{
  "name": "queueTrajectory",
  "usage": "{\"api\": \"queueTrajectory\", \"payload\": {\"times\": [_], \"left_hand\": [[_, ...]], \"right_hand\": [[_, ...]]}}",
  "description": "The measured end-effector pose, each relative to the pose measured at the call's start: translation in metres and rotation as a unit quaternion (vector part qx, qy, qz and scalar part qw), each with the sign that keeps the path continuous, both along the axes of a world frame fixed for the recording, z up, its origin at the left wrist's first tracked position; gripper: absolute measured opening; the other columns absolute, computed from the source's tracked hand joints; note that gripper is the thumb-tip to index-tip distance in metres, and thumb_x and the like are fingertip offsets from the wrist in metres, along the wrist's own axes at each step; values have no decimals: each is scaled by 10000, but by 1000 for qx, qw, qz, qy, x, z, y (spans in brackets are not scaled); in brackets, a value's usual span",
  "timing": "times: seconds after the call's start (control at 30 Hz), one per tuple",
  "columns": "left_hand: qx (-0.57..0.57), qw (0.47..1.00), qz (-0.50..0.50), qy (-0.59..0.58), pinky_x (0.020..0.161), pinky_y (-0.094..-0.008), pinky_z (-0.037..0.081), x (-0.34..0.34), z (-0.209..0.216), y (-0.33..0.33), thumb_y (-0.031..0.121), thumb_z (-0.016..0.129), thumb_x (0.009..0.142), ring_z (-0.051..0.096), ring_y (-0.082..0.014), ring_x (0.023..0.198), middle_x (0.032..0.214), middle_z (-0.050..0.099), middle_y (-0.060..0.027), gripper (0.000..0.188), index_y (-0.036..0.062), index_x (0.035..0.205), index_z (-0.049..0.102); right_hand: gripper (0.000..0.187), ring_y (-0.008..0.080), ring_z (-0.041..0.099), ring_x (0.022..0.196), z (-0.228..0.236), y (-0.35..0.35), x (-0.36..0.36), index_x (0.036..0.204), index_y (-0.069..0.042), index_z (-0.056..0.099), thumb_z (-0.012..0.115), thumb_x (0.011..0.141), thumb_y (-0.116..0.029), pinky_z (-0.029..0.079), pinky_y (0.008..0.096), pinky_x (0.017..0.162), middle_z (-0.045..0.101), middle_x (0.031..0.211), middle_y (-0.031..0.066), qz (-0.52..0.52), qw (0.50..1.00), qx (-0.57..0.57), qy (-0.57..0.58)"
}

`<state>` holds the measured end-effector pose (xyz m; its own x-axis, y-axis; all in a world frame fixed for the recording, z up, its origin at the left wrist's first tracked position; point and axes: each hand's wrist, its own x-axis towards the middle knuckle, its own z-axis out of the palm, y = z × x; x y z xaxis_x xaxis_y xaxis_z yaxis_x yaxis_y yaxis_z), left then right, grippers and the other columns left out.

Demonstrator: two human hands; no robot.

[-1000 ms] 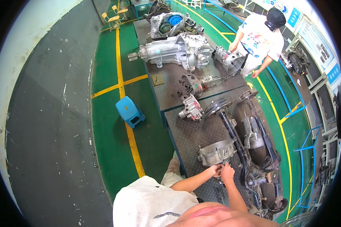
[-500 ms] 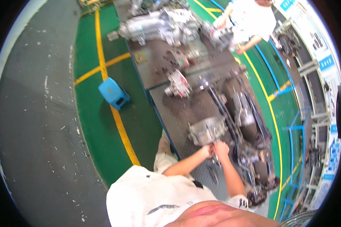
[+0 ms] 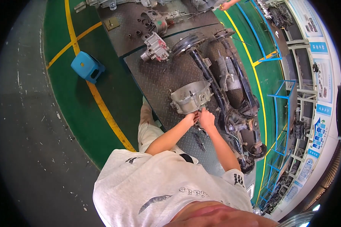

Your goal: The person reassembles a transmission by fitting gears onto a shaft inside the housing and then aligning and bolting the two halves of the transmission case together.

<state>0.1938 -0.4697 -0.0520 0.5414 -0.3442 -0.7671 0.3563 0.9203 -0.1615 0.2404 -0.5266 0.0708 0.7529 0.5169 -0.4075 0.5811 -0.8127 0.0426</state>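
1. The grey bell housing sits on the checker-plate bench, beside the axle assembly.
2. The left hand and right hand meet at its near rim; their finger grip cannot be made out.

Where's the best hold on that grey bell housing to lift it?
Probably the wide open rim of the bell housing, one hand on each side. Its mouth faces away from the hands, and the near end, where both hands work, looks narrower.

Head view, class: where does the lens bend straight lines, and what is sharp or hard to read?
Head view: the yellow floor line bows toward the dark round rim; the grey housing is sharp under even light; both hands, left and right, look small, fingers unclear.
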Motion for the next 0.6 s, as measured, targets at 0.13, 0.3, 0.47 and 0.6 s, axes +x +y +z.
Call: {"api": "queueTrajectory", "payload": {"times": [0.13,0.3,0.47,0.6], "left_hand": [[15,1000,-12,8,470,-225,305,4,2,1,301,542,994,509,-67,541,673,616,80,236,208,815,664],[30,998,-26,38,503,-204,304,11,-2,2,306,537,1001,526,-54,564,703,642,73,232,203,825,649],[38,998,-25,37,494,-212,316,10,-7,0,294,530,1006,531,-66,563,696,639,65,245,191,811,634],[35,999,-26,32,487,-219,326,11,-8,-3,285,524,1010,535,-75,563,691,636,59,255,181,800,623]], "right_hand": [[324,423,675,818,8,6,3,1059,-10,496,617,900,-265,536,514,650,669,972,235,-73,996,-39,14],[316,421,680,795,3,3,1,997,-13,574,588,932,-322,544,496,663,685,888,233,22,998,42,-40],[304,420,678,804,1,3,-3,1011,-7,564,603,919,-294,541,496,676,675,909,237,-42,999,0,-11],[352,425,680,797,-1,1,-3,991,2,599,559,945,-345,545,496,684,687,871,242,-17,998,34,-41]]}}
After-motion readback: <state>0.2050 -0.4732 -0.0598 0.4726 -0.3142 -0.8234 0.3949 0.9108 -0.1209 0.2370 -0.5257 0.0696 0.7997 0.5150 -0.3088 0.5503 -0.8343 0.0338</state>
